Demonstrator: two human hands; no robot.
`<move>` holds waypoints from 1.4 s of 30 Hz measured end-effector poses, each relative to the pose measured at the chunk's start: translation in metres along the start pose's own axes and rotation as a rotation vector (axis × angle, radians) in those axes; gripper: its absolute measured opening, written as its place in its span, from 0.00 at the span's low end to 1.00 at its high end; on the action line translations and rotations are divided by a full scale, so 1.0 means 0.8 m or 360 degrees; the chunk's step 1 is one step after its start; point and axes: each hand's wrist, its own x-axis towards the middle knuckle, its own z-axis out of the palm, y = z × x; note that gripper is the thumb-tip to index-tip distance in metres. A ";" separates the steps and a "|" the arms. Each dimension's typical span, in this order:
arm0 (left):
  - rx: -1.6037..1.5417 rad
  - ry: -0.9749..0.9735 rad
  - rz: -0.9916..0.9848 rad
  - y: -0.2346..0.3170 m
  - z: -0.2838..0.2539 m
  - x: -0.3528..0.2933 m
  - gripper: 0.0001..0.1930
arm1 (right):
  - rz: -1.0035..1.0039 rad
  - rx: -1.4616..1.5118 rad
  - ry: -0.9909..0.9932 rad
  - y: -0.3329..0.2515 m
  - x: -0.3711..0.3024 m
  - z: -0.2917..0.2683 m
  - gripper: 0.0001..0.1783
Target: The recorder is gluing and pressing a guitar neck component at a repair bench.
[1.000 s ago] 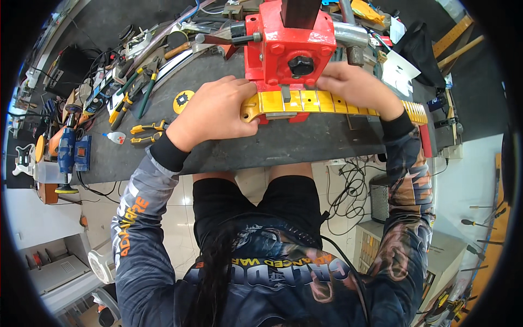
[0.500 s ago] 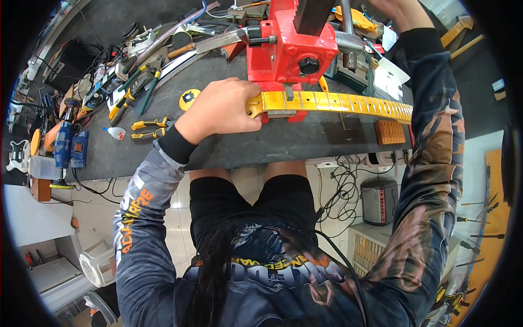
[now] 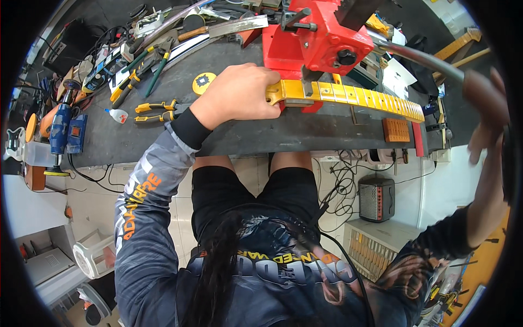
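Guitar neck (image 3: 365, 98), glossy amber-yellow with small dark dots and silvery frets crowding closer rightward, lies across the red press (image 3: 332, 41), its left end clasped by the left hand (image 3: 239, 90), while the right hand (image 3: 480, 144) is blurred at the lever handle (image 3: 484, 101), its grip impossible to tell.

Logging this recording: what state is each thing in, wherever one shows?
Yellow guitar neck: frets up, under the red press
Left hand: grip shut on the neck's left end
Lever: extended rightward
Right hand: blurred at the lever's handle; grip unclear
Yellow-handled pliers nearest left hand: handles spread
Black cables: loosely tangled
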 end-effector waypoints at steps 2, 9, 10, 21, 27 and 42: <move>-0.0014 0.0015 0.0014 0.001 0.002 0.002 0.22 | 0.0214 -0.0273 -0.0121 -0.017 -0.049 -0.027 0.45; -0.0050 0.0000 0.0029 -0.005 0.001 0.003 0.21 | 0.0730 0.0949 -0.0203 -0.062 -0.118 0.019 0.35; -0.0050 0.0008 0.0034 -0.005 0.001 0.003 0.21 | 0.0979 0.1165 -0.0230 -0.066 -0.119 0.017 0.32; 0.0019 0.0019 0.0029 -0.010 0.002 0.002 0.23 | 0.1353 0.1181 -0.0548 -0.091 -0.096 0.055 0.59; -0.0006 -0.0002 0.0018 -0.009 0.002 0.003 0.23 | 0.1344 0.0998 -0.0685 -0.089 -0.098 0.069 0.62; -0.0051 0.0060 0.0032 -0.012 0.006 -0.001 0.24 | 0.1272 0.0826 -0.0813 -0.081 -0.121 0.133 0.37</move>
